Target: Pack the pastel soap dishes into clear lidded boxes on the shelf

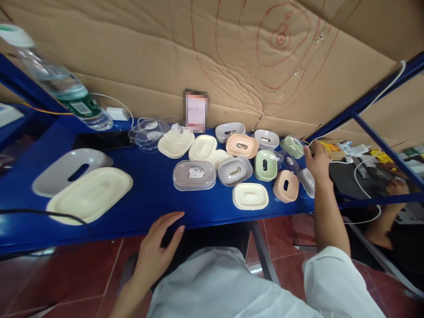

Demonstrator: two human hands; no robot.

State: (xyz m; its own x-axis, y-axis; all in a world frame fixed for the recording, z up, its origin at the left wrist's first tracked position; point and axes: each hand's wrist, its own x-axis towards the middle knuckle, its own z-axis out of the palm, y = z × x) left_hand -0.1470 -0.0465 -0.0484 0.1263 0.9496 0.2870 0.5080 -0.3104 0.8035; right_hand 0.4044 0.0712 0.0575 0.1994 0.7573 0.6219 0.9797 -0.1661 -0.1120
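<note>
My left hand (pixel 161 247) rests at the front edge of the blue shelf (pixel 149 194), fingers spread and holding nothing. My right hand (pixel 318 162) reaches to the right end of the shelf, its fingers curled at a white cable (pixel 359 185) beside a pale green soap dish (pixel 292 146) and a white dish part (pixel 306 181). Whether it grips the cable I cannot make out. Several soap dishes and lids lie between the hands: a grey boxed one (pixel 194 175), a peach one (pixel 241 145), a green one (pixel 265 165), a cream tray (pixel 250 195).
A large cream tray (pixel 89 194) and a grey slotted lid (pixel 68 171) lie at the left. A water bottle (pixel 56 81) stands at the back left. Cardboard (pixel 232 53) lines the back. Another person's hand (pixel 395 186) shows at the right beyond a blue bar.
</note>
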